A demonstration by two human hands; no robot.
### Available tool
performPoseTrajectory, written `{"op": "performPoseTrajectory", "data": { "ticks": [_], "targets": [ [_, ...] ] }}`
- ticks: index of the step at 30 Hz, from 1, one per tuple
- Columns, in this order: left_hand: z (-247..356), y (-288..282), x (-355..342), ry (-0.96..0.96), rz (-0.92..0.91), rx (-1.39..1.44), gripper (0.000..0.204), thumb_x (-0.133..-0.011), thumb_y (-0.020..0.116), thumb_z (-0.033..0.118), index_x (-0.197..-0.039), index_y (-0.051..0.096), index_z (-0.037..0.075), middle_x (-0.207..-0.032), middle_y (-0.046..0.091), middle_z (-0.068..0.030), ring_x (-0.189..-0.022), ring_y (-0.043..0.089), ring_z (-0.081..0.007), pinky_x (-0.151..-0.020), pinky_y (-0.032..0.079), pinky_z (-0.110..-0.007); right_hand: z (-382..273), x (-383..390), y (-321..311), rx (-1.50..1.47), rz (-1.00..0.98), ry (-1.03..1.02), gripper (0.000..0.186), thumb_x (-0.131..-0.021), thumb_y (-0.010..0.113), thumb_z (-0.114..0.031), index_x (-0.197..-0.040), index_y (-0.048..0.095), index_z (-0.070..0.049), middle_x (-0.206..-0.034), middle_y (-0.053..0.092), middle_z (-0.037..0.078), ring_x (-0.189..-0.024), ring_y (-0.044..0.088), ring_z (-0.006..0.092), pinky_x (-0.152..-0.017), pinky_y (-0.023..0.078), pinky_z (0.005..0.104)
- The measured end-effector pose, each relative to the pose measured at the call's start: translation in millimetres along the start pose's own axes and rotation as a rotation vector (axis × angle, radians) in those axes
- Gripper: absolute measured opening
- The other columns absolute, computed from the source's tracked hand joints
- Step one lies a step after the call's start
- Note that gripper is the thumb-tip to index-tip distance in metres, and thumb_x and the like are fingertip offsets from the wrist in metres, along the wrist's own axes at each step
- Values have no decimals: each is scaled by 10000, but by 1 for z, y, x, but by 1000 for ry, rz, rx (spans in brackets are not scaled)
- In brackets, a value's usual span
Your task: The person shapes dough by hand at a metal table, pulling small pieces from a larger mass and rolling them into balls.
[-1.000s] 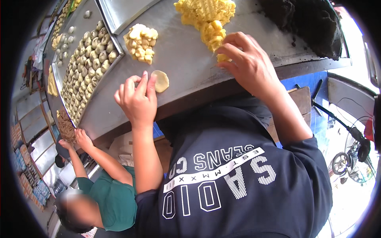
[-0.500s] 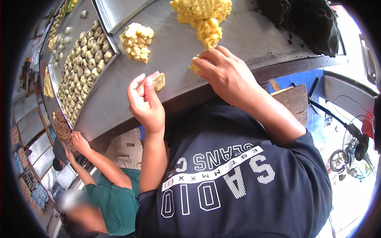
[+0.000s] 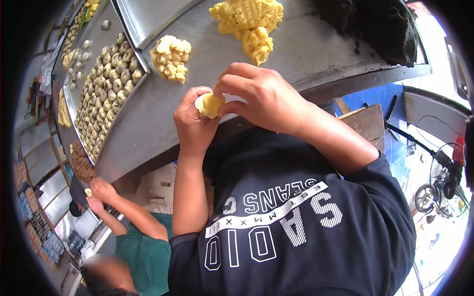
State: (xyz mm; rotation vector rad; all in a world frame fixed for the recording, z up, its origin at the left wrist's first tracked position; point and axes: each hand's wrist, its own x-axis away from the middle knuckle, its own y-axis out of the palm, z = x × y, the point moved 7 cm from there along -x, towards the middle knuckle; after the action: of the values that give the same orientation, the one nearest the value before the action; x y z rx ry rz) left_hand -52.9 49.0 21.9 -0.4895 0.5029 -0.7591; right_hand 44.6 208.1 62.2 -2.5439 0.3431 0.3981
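My left hand [image 3: 193, 118] holds a small flat piece of pale dough [image 3: 199, 104] up near the table's edge. A lump of yellow filling [image 3: 211, 104] lies on that dough. From the right, my right hand [image 3: 259, 96] grips the filling, its thumb and fingers curled at the lump's side. Beyond my hands, a large mound of soft yellow filling [image 3: 247, 18] sits on the metal table [image 3: 212, 59], a narrower clump reaching toward me. To its left lies a heap of small pale dough pieces [image 3: 171, 58].
On the left, a metal tray [image 3: 143, 74] carries many round filled dough balls [image 3: 106, 81]. A brown mass [image 3: 82, 163] lies near a co-worker's hands [image 3: 101, 191], which hold a pale piece. Black sheeting [image 3: 370, 29] covers the far right; a wooden stool [image 3: 365, 123] stands below.
My right hand has moved left from the table with yellow filling, meeting my left hand. The filling now sits on the dough. The co-worker's hands have drawn back from the brown mass.
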Motion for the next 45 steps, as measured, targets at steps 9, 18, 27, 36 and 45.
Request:
{"op": "performPoseTrajectory", "data": {
  "ticks": [9, 18, 27, 36, 45],
  "targets": [
    [22, 10, -20, 98, -28, -82, 527, -651, 1092, 242, -975, 723, 52, -927, 708, -103, -803, 731, -350, -731, 594, -452, -15, 3, 1, 131, -123, -129, 140, -875, 805, -93, -1015, 795, -85, -1025, 735, 71, -1134, 746, 340, -896, 643, 440],
    [8, 5, -6, -51, -252, 40, 679, -593, 1158, 391, -941, 681, 55, -856, 742, -112, -753, 747, -337, -707, 590, -444, -10, 4, 1, -32, -37, -72, 250, -866, 877, -158, -1092, 781, -113, -1105, 739, 95, -939, 782, 377, -824, 645, 504],
    [21, 21, -8, -72, -330, 225, 663, -637, 1151, 245, -1154, 780, 61, -980, 843, -95, -927, 832, -333, -818, 653, -411, -11, -1, 9, 220, -39, -20, 364, -827, 885, -220, -1163, 781, -127, -1220, 731, 86, -1122, 709, 317, -921, 625, 451],
    [-12, 19, -8, -94, -339, 392, 519, -877, 1036, 447, -1094, 742, 79, -851, 731, 1, -723, 674, -125, -643, 512, -307, -3, 0, -44, 474, 116, 28, 208, -916, 753, -118, -1095, 858, -128, -1078, 744, 81, -1071, 742, 326, -906, 630, 450],
    [-18, 16, -10, -253, -125, 886, 424, -1259, 553, 378, -1012, 690, 62, -861, 622, 5, -641, 490, -51, -585, 370, -238, 27, 12, -35, 326, -56, 201, 67, -1010, 785, -101, -1076, 780, -90, -1048, 756, 103, -964, 772, 341, -836, 631, 473]
  ]
}}
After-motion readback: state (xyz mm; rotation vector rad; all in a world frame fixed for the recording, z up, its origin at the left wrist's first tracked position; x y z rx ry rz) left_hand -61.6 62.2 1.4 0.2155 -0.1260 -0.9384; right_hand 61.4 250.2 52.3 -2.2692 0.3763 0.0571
